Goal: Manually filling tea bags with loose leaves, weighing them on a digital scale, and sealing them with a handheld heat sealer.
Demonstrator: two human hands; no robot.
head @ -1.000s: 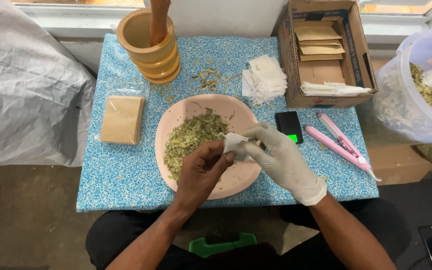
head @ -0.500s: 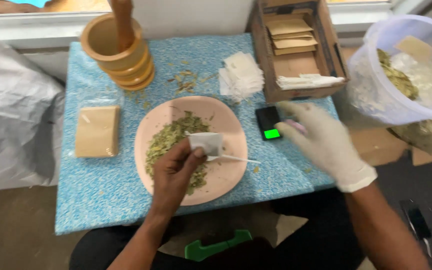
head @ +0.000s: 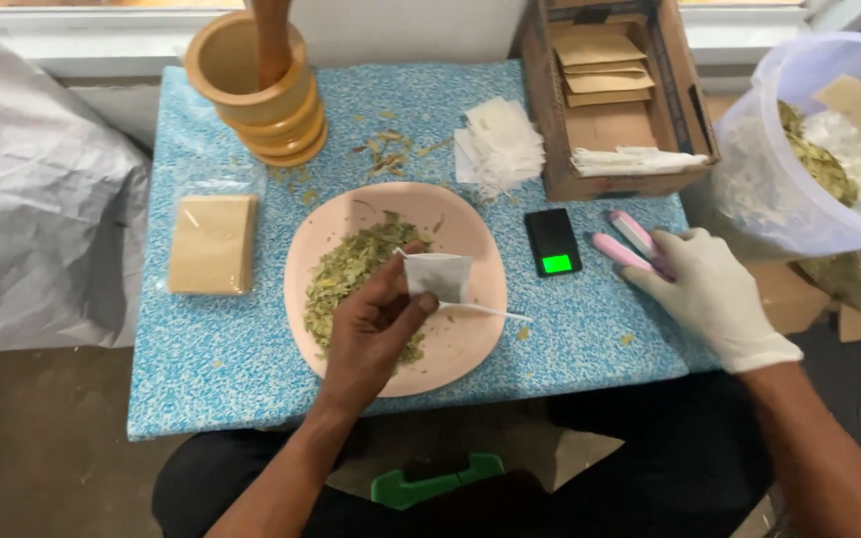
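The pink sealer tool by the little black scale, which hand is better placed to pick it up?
Probably the right. The gloved right hand already rests its fingertips on the pink sealer tool, while the left hand is busy over the pink plate, holding a small white sachet.

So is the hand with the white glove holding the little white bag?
No, the bare left hand holds the small white bag over the pink plate; the gloved right hand touches the pink tool.

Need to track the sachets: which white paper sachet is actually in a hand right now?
The single white sachet pinched in the left hand above the pink plate; the other sachets lie stacked by the cardboard box.
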